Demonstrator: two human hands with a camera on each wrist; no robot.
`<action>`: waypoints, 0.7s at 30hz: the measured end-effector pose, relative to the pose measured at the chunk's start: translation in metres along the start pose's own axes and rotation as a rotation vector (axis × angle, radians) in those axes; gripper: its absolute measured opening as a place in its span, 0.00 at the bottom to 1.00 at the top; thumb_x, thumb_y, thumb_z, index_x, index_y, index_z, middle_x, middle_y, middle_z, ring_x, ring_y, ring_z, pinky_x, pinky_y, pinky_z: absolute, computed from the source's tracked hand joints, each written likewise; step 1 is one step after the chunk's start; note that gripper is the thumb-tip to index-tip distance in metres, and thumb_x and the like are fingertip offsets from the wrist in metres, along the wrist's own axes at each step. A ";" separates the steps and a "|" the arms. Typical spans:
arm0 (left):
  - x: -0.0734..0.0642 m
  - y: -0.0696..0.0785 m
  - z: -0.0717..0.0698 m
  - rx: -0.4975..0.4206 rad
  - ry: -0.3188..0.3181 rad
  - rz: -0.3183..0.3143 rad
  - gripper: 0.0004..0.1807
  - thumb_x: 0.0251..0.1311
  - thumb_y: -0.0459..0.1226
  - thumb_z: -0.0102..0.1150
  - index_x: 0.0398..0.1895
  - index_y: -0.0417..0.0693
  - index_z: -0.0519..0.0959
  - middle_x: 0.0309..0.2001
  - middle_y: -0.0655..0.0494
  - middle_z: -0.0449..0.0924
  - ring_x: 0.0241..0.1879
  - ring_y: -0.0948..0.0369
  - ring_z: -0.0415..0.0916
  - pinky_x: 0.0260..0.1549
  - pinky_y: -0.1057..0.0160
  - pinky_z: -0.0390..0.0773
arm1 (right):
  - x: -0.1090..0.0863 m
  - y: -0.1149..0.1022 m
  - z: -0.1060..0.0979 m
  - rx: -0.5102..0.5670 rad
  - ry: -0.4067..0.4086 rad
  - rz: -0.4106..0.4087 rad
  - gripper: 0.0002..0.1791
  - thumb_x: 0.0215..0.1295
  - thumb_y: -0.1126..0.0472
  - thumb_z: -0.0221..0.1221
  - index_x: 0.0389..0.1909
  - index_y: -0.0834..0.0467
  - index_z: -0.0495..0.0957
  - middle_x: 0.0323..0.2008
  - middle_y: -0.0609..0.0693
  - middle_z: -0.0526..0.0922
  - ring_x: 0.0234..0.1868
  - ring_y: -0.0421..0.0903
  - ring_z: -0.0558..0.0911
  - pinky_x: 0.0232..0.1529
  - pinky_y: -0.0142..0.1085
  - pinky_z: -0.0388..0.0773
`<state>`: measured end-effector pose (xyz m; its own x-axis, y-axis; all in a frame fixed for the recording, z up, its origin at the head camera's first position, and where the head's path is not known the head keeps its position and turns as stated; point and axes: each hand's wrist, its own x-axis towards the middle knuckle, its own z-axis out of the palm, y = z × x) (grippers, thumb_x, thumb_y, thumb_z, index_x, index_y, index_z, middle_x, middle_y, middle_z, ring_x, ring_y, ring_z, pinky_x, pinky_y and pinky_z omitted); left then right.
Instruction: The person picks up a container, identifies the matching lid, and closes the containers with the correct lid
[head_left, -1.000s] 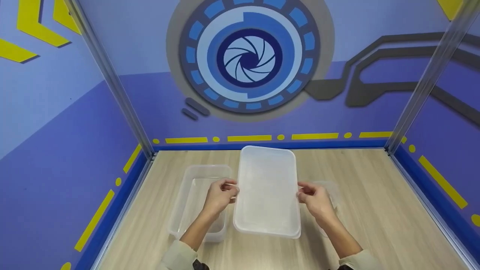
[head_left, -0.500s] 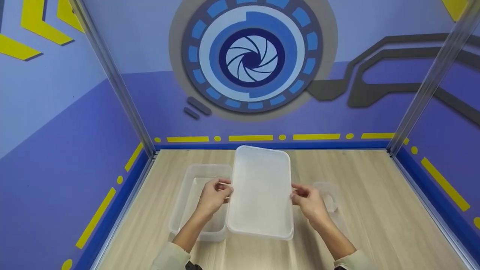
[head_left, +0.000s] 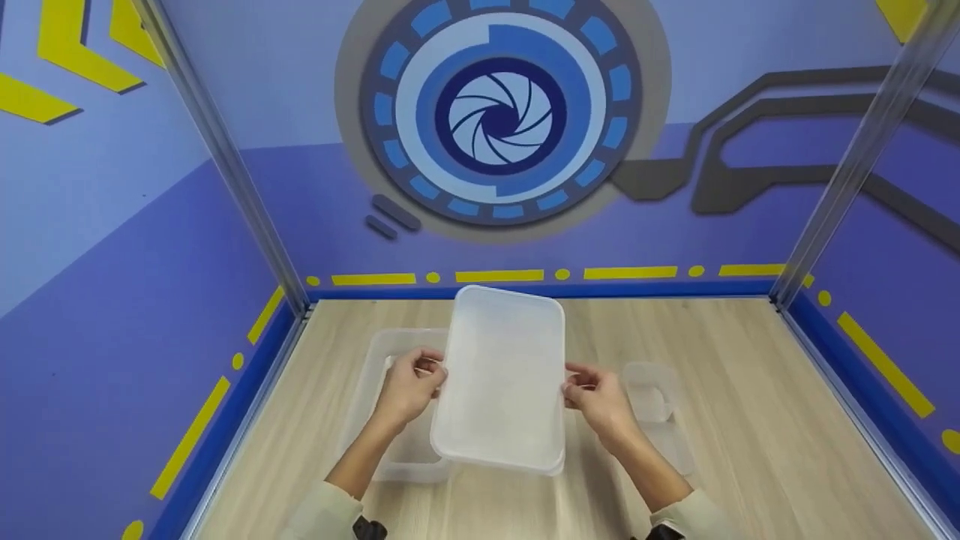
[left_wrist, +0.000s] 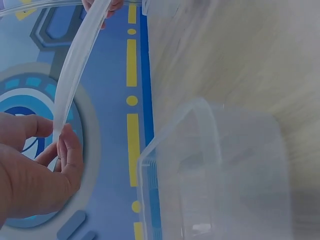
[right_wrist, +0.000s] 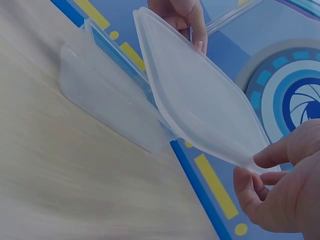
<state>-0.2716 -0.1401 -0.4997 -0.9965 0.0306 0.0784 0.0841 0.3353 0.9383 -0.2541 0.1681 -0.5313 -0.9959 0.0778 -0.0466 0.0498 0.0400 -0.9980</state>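
Note:
A translucent white rectangular lid is held up over the table by both hands, its long sides running away from the person. My left hand pinches its left edge between thumb and fingers. At the opposite edge my right hand grips it the same way, and both pinches show closely in the wrist views. To the left stands a clear rectangular plastic box without a cover, partly hidden by the lid and the left forearm. In the left wrist view the box lies below the lid.
Right of the right hand, smaller clear plastic pieces, a small container and a flat piece, rest on the wooden table. Blue-purple panels with metal corner posts enclose the table at the back and both sides.
Both hands have carried the lid to the left, so it now overlaps the box's right side. The small clear pieces at right have come into fuller view.

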 end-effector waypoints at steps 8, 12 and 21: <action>0.002 -0.003 -0.021 0.050 0.035 -0.004 0.12 0.67 0.28 0.61 0.52 0.35 0.82 0.40 0.48 0.80 0.34 0.59 0.78 0.33 0.62 0.85 | 0.002 -0.007 0.021 0.032 -0.030 -0.042 0.21 0.69 0.78 0.59 0.63 0.74 0.77 0.41 0.61 0.80 0.39 0.48 0.80 0.40 0.38 0.87; 0.000 -0.004 -0.032 0.068 0.042 0.002 0.12 0.68 0.28 0.61 0.53 0.35 0.82 0.40 0.48 0.80 0.35 0.59 0.78 0.33 0.64 0.84 | 0.005 -0.009 0.030 0.039 -0.035 -0.067 0.21 0.69 0.78 0.60 0.62 0.74 0.77 0.40 0.61 0.80 0.38 0.48 0.80 0.39 0.38 0.87; -0.001 -0.005 -0.051 0.092 0.062 -0.006 0.11 0.69 0.28 0.61 0.52 0.36 0.83 0.40 0.48 0.80 0.35 0.58 0.77 0.33 0.63 0.85 | 0.008 -0.013 0.047 0.021 -0.088 -0.094 0.22 0.71 0.76 0.59 0.65 0.74 0.75 0.42 0.61 0.80 0.39 0.48 0.80 0.42 0.39 0.87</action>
<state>-0.2715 -0.1896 -0.4876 -0.9949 -0.0292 0.0965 0.0753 0.4209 0.9040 -0.2662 0.1214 -0.5204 -0.9989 -0.0131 0.0448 -0.0451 0.0222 -0.9987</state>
